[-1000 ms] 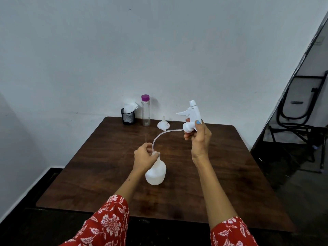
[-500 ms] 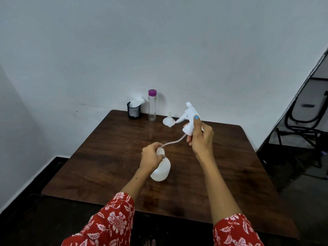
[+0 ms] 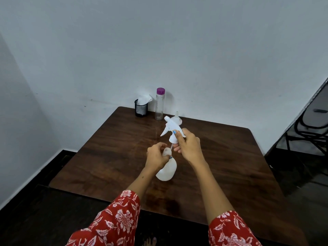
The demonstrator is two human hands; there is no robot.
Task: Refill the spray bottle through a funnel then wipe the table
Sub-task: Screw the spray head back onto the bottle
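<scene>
White plastic fills both hands over the dark wooden bench. Her left hand has its grip curled round the neck of the translucent spray bottle, which stands near the middle of the bench, leaning a little. Her right hand has its grip closed on the collar of the trigger sprayer head, held just above the bottle's mouth with its nozzle tipped up and away; the thin dip tube runs from it down into the neck. Behind, a white funnel sits spout-up, beside a clear bottle with a purple cap and a black mesh cup stuffed with white tissue.
</scene>
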